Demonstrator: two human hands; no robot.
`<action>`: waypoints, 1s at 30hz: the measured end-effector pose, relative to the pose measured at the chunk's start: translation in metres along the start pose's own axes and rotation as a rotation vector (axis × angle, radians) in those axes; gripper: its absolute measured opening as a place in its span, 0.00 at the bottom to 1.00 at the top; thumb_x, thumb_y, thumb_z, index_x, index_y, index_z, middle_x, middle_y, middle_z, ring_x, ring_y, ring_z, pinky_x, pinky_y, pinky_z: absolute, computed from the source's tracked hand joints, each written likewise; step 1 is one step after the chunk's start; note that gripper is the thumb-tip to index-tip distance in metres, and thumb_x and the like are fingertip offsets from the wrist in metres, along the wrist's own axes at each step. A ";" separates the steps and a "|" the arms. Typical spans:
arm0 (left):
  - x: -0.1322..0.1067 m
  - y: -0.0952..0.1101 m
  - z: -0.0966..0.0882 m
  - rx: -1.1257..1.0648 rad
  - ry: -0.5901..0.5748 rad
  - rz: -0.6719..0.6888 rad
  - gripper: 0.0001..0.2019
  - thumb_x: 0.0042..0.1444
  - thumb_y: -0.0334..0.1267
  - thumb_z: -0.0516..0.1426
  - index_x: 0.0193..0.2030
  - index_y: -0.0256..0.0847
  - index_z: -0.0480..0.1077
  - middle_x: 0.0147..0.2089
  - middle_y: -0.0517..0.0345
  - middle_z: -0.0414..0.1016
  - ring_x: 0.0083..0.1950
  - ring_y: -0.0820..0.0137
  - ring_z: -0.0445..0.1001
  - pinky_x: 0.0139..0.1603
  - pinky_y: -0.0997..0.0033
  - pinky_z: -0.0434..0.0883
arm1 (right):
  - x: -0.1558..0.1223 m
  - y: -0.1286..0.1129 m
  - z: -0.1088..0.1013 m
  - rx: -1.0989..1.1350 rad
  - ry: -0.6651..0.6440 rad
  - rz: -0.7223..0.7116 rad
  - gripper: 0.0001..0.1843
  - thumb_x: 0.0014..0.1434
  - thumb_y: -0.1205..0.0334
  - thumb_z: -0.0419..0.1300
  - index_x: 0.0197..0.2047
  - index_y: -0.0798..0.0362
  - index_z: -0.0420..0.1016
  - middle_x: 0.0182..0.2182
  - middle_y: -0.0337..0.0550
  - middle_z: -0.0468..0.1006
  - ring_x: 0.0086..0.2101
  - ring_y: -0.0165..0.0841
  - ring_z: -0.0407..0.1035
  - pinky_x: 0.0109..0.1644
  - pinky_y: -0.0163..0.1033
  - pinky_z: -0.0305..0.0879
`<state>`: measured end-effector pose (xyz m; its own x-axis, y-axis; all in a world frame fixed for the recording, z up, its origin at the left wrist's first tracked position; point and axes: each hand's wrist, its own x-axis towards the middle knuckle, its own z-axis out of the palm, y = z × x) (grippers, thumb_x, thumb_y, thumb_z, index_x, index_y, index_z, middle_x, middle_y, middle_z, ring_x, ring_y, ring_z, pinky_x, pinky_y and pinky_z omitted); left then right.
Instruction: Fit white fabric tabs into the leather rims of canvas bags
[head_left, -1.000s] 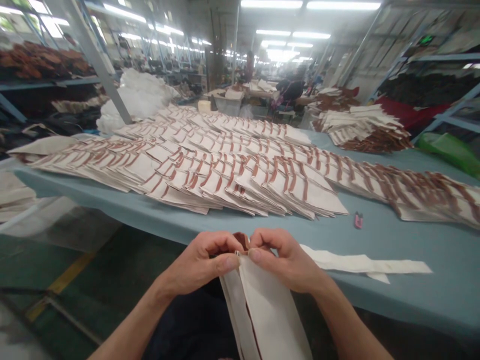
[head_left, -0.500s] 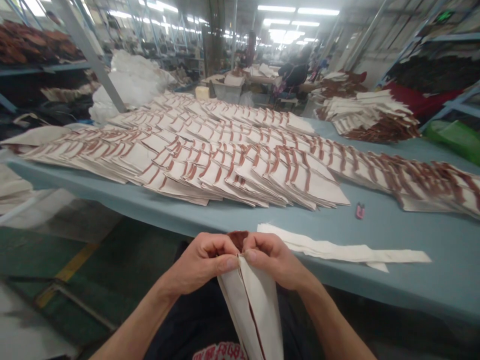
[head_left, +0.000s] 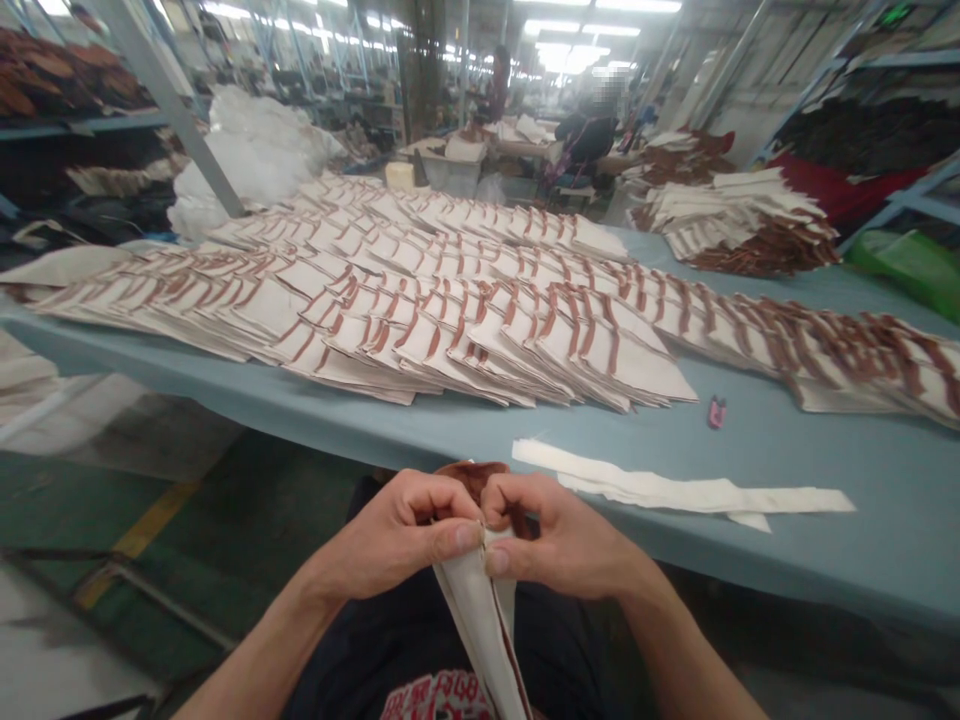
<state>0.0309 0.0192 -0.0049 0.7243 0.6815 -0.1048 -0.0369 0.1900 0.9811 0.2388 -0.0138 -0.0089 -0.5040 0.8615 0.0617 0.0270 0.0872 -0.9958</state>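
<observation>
Both hands meet in front of my body, just off the table's near edge, on one off-white fabric piece point(head_left: 474, 602) with brown inside. My left hand point(head_left: 405, 530) pinches its top edge between thumb and fingers. Close beside it, my right hand point(head_left: 551, 535) pinches the same edge, thumb and curled forefinger almost touching the left thumb. Brown material point(head_left: 474, 478) of the piece shows behind the fingertips, and the piece hangs down towards my lap. Off-white fabric strips point(head_left: 675, 490) lie on the table beyond my right hand.
A blue-covered table point(head_left: 360, 430) carries overlapping rows of off-white and brown fabric pieces point(head_left: 450, 330). Small pink thread snips point(head_left: 717, 412) lie to the right. A stack of fabric pieces point(head_left: 750, 220) stands at the back right, with a seated person point(head_left: 589, 135) farther away.
My right hand's thumb has shifted lower and slightly apart from the left thumb. The hanging piece has turned and looks narrower, with more brown showing behind my fingers.
</observation>
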 end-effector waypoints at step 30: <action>0.002 0.004 0.002 0.095 -0.028 -0.068 0.12 0.56 0.41 0.62 0.30 0.33 0.74 0.27 0.59 0.70 0.29 0.74 0.62 0.30 0.77 0.62 | 0.000 -0.003 -0.006 -0.102 -0.053 0.127 0.23 0.61 0.43 0.63 0.28 0.52 0.65 0.25 0.33 0.63 0.26 0.28 0.55 0.29 0.34 0.50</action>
<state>0.0337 0.0196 -0.0009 0.7417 0.6492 -0.1685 0.0775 0.1666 0.9830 0.2437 -0.0109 -0.0050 -0.5359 0.8413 -0.0705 0.1792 0.0317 -0.9833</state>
